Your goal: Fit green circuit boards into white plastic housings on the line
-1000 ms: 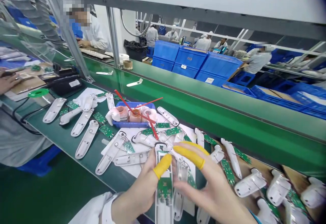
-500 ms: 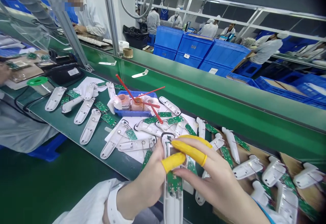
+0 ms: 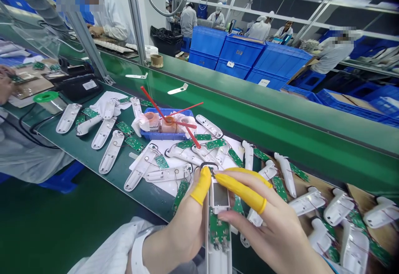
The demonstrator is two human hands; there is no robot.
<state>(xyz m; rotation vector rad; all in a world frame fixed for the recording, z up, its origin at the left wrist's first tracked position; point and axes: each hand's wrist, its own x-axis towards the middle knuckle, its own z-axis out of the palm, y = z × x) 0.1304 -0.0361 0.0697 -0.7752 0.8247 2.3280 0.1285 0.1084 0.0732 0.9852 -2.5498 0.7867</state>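
My left hand (image 3: pixel 183 224) wraps round a long white plastic housing (image 3: pixel 220 261), its yellow-cotted thumb pressing near the black-rimmed top end. Inside the housing lies a green circuit board (image 3: pixel 219 229) with a small grey display screen (image 3: pixel 221 195) in a white frame above it. My right hand (image 3: pixel 271 220) reaches over from the right; its yellow-cotted fingers touch the top of the screen, and its bare thumb presses on the board just below. The housing's lower end runs out of view.
Several similar housings with wired boards lie on the green bench (image 3: pixel 149 199), on white paper and on cardboard at right. A blue tray (image 3: pixel 162 135) holds small jars and red sticks. A solder spool (image 3: pixel 50 99) and a co-worker's sleeve are at left. Blue crates (image 3: pixel 240 54) stand beyond.
My left thumb has moved up from across the screen to the housing's top end, uncovering the grey screen. The housing and both hands have shifted slightly right.
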